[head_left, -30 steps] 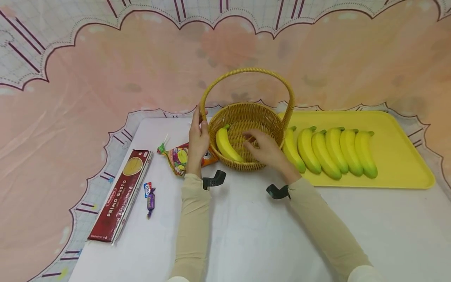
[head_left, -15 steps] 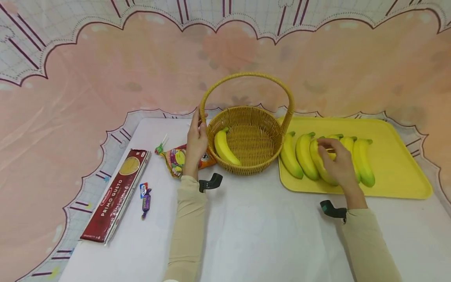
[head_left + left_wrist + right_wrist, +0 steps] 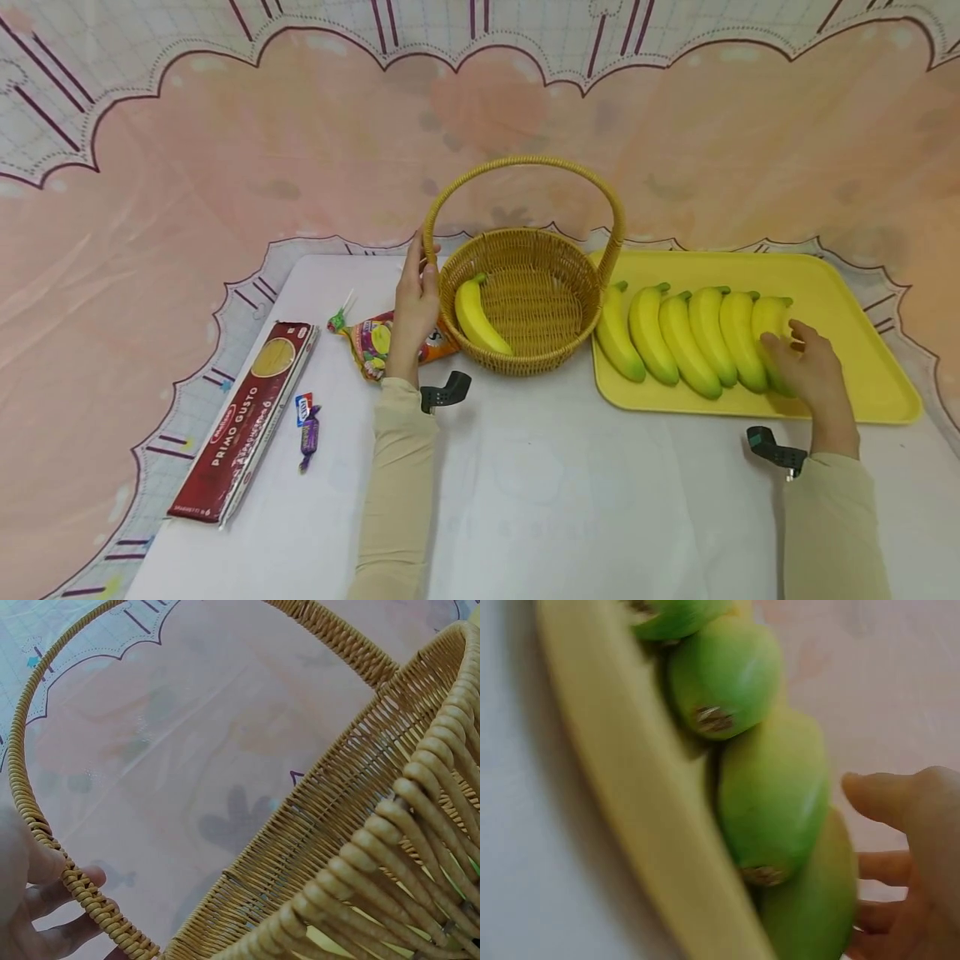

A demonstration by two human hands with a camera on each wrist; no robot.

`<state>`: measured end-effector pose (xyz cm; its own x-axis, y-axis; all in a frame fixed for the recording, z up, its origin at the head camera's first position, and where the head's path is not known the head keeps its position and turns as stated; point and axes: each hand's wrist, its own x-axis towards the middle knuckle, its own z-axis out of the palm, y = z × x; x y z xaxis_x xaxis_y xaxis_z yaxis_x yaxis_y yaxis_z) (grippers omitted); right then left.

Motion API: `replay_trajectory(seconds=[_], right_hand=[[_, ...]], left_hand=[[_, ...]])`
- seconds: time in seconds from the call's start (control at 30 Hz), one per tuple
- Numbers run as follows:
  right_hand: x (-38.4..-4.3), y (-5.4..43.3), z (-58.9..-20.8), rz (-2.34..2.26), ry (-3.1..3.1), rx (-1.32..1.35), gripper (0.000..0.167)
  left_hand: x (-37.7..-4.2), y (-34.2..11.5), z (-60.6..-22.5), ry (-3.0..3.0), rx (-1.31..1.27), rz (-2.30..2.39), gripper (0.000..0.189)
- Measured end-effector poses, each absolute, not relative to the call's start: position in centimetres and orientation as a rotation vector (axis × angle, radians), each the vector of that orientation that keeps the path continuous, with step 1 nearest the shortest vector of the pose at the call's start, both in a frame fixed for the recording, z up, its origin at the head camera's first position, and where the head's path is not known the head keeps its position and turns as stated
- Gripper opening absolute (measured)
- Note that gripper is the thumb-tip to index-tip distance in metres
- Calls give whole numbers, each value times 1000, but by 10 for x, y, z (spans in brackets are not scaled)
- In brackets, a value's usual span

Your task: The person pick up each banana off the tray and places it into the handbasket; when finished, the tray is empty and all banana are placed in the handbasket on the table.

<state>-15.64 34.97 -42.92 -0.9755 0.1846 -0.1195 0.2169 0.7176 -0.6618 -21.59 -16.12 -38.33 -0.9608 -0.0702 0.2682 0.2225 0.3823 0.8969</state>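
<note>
A wicker basket [image 3: 536, 363] with a tall arched handle [image 3: 525, 160] stands mid-table, one banana [image 3: 472, 312] lying inside at its left. My left hand [image 3: 414, 304] holds the handle's left base; the left wrist view shows thumb and fingers [image 3: 67, 930] on both sides of it. Several bananas lie side by side on a yellow tray [image 3: 862, 367]. Over the rightmost banana [image 3: 768, 315] reaches my right hand [image 3: 813, 367], thumb and fingers apart. In the right wrist view its fingers [image 3: 881, 866] are beside that banana [image 3: 817, 900]; whether they touch it I cannot tell.
Left of the basket lies a bright snack bag [image 3: 371, 342], partly behind my left arm, with a lollipop [image 3: 337, 321] at its end. Further left are a red spaghetti pack [image 3: 247, 417] and small wrapped candies [image 3: 310, 437]. A patterned cloth [image 3: 300, 150] hangs behind.
My right hand has left the basket and moved right across the tray to the rightmost banana. My left hand stays at the basket handle.
</note>
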Motion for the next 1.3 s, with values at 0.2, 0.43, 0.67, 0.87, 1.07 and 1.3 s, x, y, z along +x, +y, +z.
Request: replay_trajectory(seconds=[0.2,0.43,0.67,0.87,1.07,1.3], right_hand=[[-157,350,-434,-1053,2820,366,80],[-155,348,-424,-1078,2841,348,77],[-159,328,-402,-1079,2847,113,77],[-154,303,-387,-1046,2840,-150,69],[-143,271,-375,-1023,2819,-347,60],[-140,235,-369,-1083,2748,-598,52]], left_hand=[[-215,-162,-382,-2388,-140,-1609,53],[-213,-163,-383,-2388,-132,-1596,53],[-215,-167,-383,-2357,-161,-1611,52],[-212,-165,-387,-2392,-134,-1605,53],[-210,-163,-390,-2412,-130,-1590,53],[-213,-163,-385,-2416,-137,-1561,53]])
